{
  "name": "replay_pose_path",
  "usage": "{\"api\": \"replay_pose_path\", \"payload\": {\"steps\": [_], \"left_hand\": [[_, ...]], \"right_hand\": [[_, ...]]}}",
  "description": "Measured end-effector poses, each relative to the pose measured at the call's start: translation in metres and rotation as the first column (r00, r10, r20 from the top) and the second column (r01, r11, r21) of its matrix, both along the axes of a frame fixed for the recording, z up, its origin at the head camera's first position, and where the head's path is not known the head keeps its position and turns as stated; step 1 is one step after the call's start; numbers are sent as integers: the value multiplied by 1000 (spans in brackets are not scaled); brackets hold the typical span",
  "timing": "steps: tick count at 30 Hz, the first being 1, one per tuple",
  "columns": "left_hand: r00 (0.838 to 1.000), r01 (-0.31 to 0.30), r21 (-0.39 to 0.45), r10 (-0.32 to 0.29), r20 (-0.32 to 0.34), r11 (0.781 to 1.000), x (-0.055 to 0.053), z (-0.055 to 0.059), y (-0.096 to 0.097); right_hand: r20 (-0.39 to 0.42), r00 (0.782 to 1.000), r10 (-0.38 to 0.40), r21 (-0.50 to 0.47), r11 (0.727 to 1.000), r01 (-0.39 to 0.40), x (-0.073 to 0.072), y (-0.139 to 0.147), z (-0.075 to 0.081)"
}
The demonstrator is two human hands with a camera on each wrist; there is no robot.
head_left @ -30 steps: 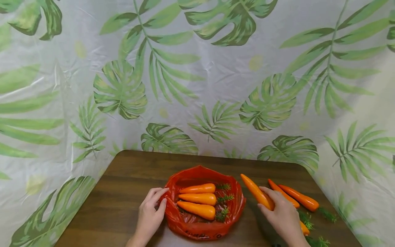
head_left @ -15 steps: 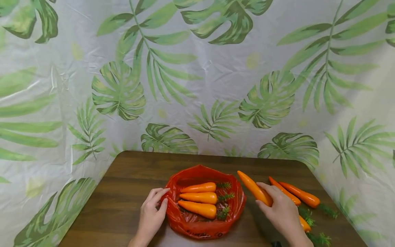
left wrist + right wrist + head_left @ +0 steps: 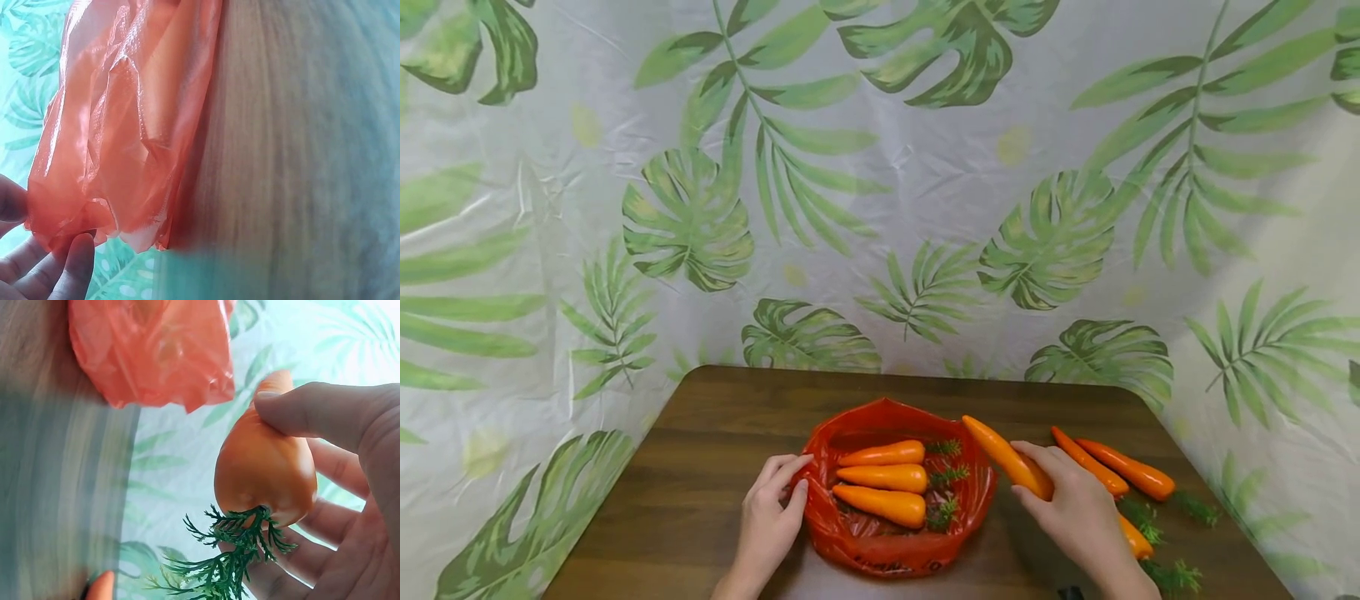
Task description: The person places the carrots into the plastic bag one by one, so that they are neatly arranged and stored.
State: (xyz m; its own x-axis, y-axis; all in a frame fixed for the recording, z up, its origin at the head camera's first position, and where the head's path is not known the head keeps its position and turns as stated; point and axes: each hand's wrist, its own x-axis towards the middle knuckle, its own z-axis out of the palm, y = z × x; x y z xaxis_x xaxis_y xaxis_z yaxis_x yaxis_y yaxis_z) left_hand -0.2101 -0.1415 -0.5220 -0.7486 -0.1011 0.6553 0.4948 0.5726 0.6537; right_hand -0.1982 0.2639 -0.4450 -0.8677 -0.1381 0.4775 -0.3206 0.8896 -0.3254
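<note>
A red plastic bag (image 3: pixel 895 554) sits on the table with its mouth spread wide, and three carrots (image 3: pixel 882 477) with green tops lie side by side inside it. My left hand (image 3: pixel 767 517) pinches the left rim of the bag; in the left wrist view the thumb and fingertips (image 3: pixel 78 262) hold its thin edge. My right hand (image 3: pixel 1071 500) grips another carrot (image 3: pixel 1000 450) near its thick end, tip pointing up and left, overlapping the bag's right rim in the head view. The right wrist view shows that carrot's round end with its green top (image 3: pixel 234 556) hanging down.
On the right of the brown wooden table (image 3: pixel 730 417), two carrots (image 3: pixel 1127 468) lie beyond my right hand. Another carrot (image 3: pixel 1137 537) is partly hidden behind the right wrist, with loose green tops (image 3: pixel 1176 575) near it. A leaf-patterned curtain (image 3: pixel 925 167) hangs behind the table.
My right hand has moved left with its carrot, from beside the bag to over its right rim. The left hand keeps its hold on the bag's rim.
</note>
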Motion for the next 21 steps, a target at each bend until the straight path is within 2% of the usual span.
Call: {"api": "replay_pose_path", "payload": {"steps": [5, 13, 21], "left_hand": [[1000, 1, 4, -1, 3, 1000, 0, 0, 0], [1000, 8, 16, -9, 21, 1000, 0, 1, -1], [1000, 13, 29, -13, 24, 999, 0, 1, -1]], "right_hand": [[4, 1000, 31, 12, 999, -31, 2, -10, 7], [57, 998, 40, 38, 998, -43, -1, -31, 13], [20, 993, 117, 16, 993, -117, -5, -46, 25]]}}
